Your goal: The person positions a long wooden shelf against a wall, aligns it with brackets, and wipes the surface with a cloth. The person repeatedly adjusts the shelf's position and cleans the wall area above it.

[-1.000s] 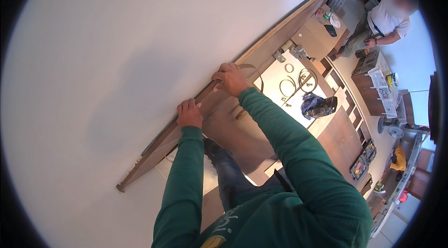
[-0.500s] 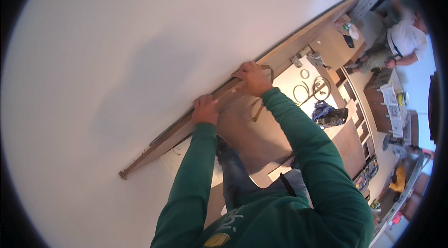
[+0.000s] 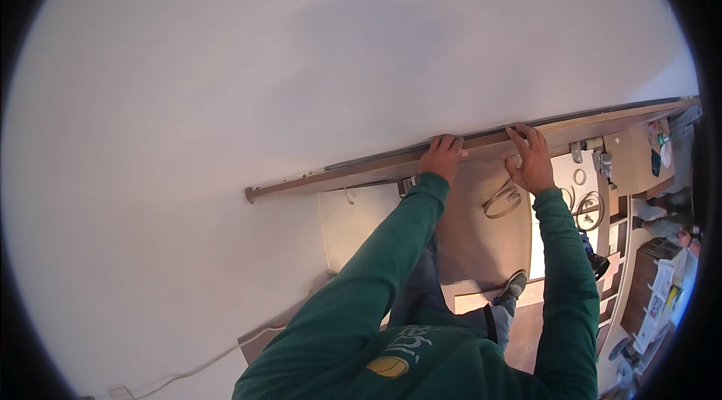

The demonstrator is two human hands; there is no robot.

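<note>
A long brown wooden board (image 3: 361, 172) runs along the white wall, its top edge crossing in front of me. My left hand (image 3: 442, 158) has its fingers bent together over that edge, gripping it. To its right, my right hand (image 3: 532, 162) touches the same edge with its fingertips; its fingers are spread, with the thumb apart. Below and between the hands is a coiled brown strip (image 3: 502, 201), seen against a brown panel (image 3: 477, 238). Whether the strip is joined to the board I cannot tell.
Lower right, a light worktop (image 3: 560, 174) bears rings of strip (image 3: 589, 210) and a dark bag (image 3: 598, 263). Beyond are a slatted wooden frame (image 3: 618, 238), a white crate (image 3: 653, 302) and a person's legs (image 3: 662, 216). A cable (image 3: 195, 368) runs along the wall at lower left.
My view has turned, so the board lies flatter across it. My right hand has spread its fingers and sits farther right along the edge. The coiled strip shows more fully below the hands.
</note>
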